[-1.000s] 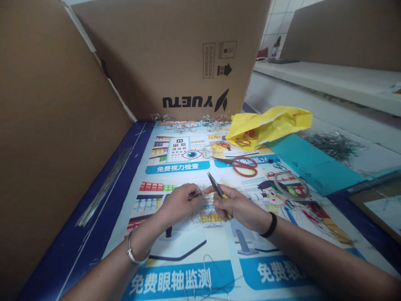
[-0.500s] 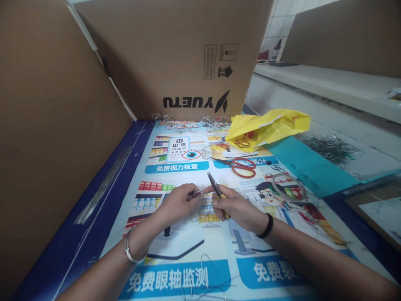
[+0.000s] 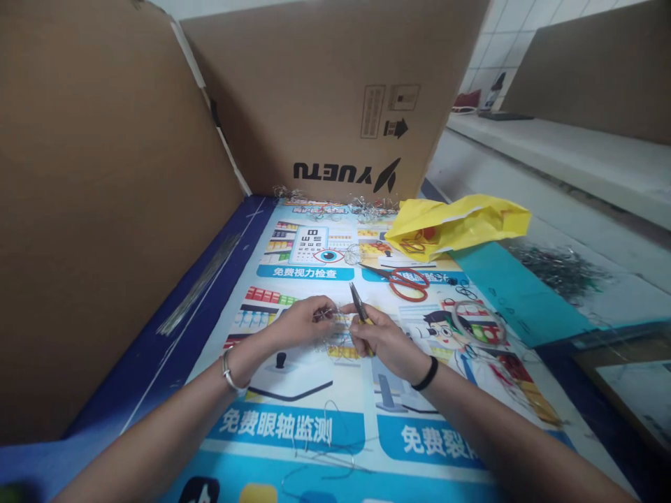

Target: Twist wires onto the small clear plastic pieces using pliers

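My left hand [image 3: 305,323] has its fingers closed on a thin, bent silver wire [image 3: 335,342] above the printed sheet. My right hand [image 3: 386,339] wraps around a pair of needle-nose pliers [image 3: 358,303] with yellow on the handles; their dark jaws point up and away from me. The right index finger reaches toward the wire at the left fingertips. Whether it touches the wire is too fine to make out. Just beyond the hands lie red-handled scissors [image 3: 409,285] and a small round wire shape [image 3: 353,255].
Cardboard walls [image 3: 314,91] stand at the back and left. Straight wires [image 3: 199,286] lie in a bundle on the left. A yellow bag [image 3: 472,220], a wire coil [image 3: 479,323] and a heap of wire pieces [image 3: 558,272] are on the right. Loose bent wires [image 3: 330,447] lie nearest me.
The camera view has shifted, so the scene sits slightly differently in the picture. Both hands stay close together, still holding the wire and the pliers.
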Demonstrator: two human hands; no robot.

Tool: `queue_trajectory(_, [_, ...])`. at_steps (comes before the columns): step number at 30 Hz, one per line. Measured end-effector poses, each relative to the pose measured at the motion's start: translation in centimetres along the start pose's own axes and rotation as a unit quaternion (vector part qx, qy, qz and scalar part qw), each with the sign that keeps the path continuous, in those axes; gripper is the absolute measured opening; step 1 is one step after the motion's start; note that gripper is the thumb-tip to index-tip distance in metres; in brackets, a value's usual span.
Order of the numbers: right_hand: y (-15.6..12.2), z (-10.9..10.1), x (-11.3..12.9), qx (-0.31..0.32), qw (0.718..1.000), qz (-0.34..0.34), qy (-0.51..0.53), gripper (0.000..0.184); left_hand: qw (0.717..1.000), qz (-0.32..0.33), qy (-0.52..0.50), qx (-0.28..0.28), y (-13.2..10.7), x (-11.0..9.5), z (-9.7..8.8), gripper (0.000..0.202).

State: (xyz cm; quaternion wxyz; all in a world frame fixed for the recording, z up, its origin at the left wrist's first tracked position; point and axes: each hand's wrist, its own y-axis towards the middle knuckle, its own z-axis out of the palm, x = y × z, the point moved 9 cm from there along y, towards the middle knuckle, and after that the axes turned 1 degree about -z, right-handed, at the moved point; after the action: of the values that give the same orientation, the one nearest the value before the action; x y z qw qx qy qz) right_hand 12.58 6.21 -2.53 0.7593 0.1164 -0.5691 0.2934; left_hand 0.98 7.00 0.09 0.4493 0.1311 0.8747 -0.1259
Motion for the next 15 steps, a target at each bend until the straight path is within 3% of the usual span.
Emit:
queue_trajectory(3, [0.0,-0.1,-0.2,0.003,1.000,-0.004,-0.004,0.036,1.000,0.001,0.002,-0.028,-0.3,-0.2,-0.2,0.020])
queue_trajectory(10, [0.0,0.0,-0.3,0.016,1.000,-0.006,-0.005,0.037,0.973,-0.049,-0.041,-0.220,-3.9,0.4,-1.3,0.035])
queue_trajectory(15, [-0.1,0.1,-0.4,0.019,1.000,0.002,-0.012,0.035,0.947,-0.091,-0.132,-0.280,-6.0,1.6,-0.9,0.035])
